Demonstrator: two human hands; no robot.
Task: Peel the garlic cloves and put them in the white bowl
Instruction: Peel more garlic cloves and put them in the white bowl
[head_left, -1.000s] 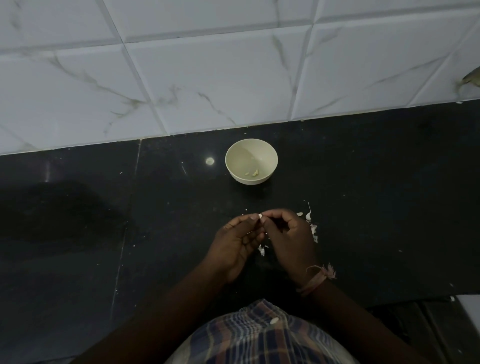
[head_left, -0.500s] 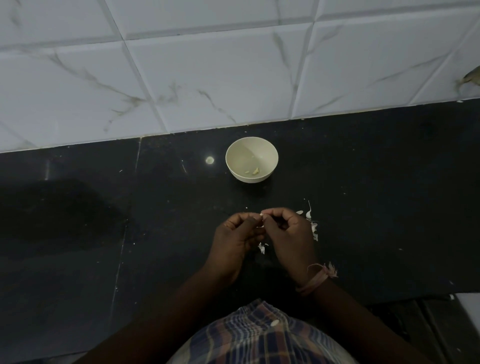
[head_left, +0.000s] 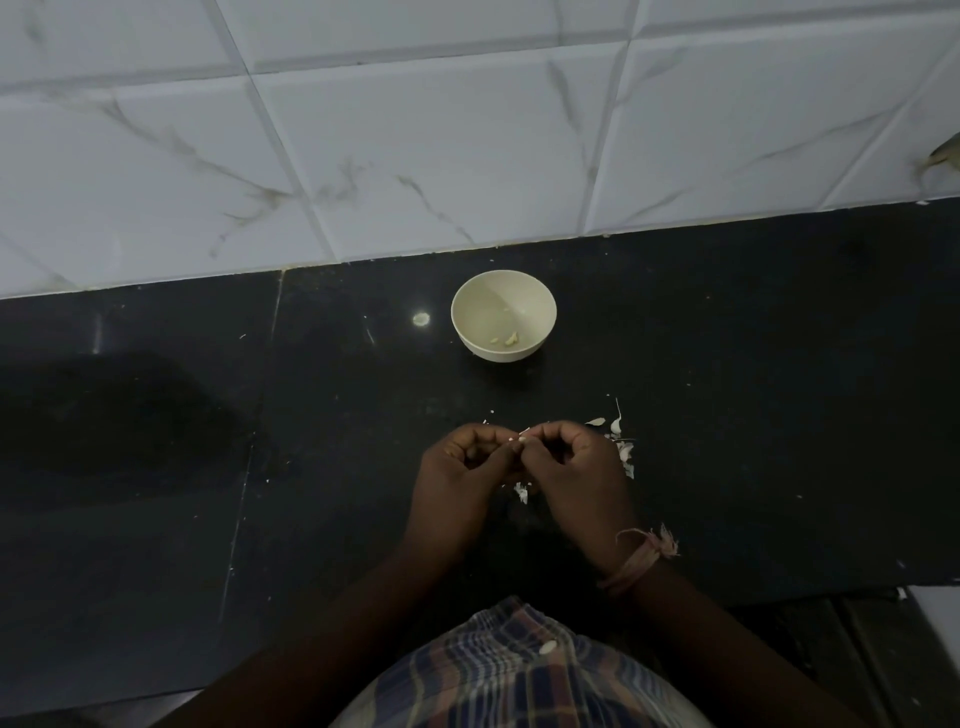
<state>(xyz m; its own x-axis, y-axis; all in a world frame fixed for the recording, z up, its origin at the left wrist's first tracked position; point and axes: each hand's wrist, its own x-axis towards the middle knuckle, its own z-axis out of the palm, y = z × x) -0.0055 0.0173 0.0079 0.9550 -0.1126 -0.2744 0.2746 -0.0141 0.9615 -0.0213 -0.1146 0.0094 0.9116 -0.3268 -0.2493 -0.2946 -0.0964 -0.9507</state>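
A small garlic clove (head_left: 519, 441) is pinched between the fingertips of my left hand (head_left: 465, 475) and my right hand (head_left: 576, 470), held together just above the black counter. Only a pale tip of the clove shows; the rest is hidden by my fingers. The white bowl (head_left: 540, 296) stands on the counter a little beyond my hands, with a few small peeled garlic pieces (head_left: 509, 339) at its bottom.
Loose garlic skins (head_left: 621, 441) lie on the black counter (head_left: 753, 389) to the right of my right hand, and a scrap (head_left: 521, 491) lies under my hands. A white marbled tile wall (head_left: 415, 145) rises behind the bowl. The counter's front edge runs near my body.
My hands stay together in the same spot. My left fingers have curled in slightly while working the clove. The bowl has not moved.
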